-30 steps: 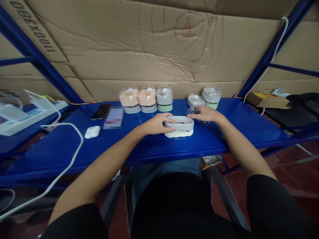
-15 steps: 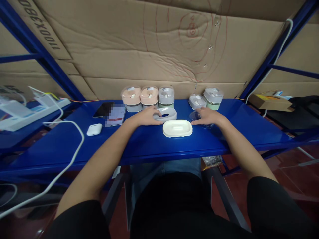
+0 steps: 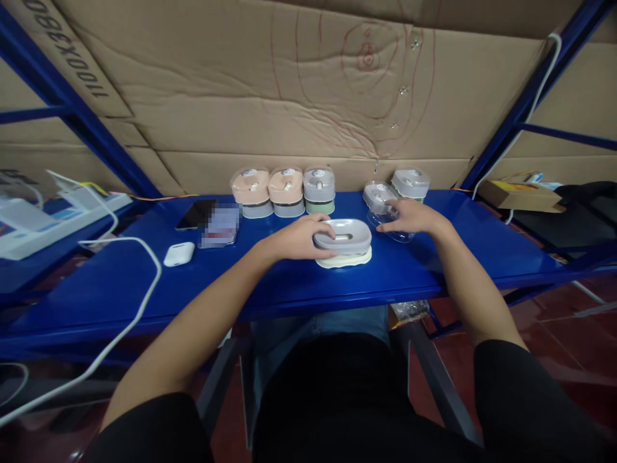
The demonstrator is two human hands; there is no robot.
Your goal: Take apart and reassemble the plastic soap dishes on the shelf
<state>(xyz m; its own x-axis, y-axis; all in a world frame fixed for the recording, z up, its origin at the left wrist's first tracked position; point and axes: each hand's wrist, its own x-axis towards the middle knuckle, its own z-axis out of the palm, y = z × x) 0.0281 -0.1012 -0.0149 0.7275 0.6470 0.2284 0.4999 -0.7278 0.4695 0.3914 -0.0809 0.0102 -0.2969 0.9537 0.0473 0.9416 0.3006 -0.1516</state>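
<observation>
The left hand (image 3: pixel 301 238) grips the grey tray (image 3: pixel 342 234), which sits on the cream base (image 3: pixel 344 260) mid-shelf, long axis left-right. The right hand (image 3: pixel 407 216) rests loosely curled on a clear lid (image 3: pixel 395 233).

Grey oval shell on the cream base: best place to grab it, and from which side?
Take the grey oval shell across its short axis, on the long side walls, coming from above. It sits flat on the cream base, and the left hand covers its left end, so the right end and top are free.
</observation>
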